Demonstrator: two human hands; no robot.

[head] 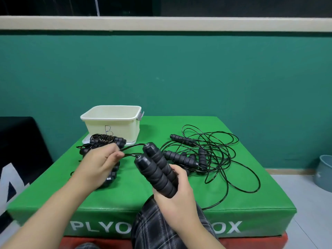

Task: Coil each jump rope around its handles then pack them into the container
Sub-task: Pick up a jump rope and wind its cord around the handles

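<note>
My right fingers [177, 172] were wrapped tight around the two black foam handles [158, 169] of one jump rope, held side by side and tilted up to the left, while my right hand [177, 196] hovered over the near edge of the green plyo box [125, 198]. My left hand [100, 164] was closed, thumb and fingers pinching both strands of that rope's cord [132, 147] just beside the handle caps. Under and behind my left hand lay coiled ropes [106, 140], already wound around their handles, touching the front of the cream container [112, 121]; my hand hid part of them, so I could not tell how many. The container stood open at the box's far left, a letter B on its front wall. To the right, well apart from it, the loose ropes [206, 153] sprawled in a tangle, cords looping over several handles and trailing off the box's near edge. A plaid trouser leg [154, 229] rose below my wrists, and a grey-blue bin [323, 169] stood on the floor at far right.
</note>
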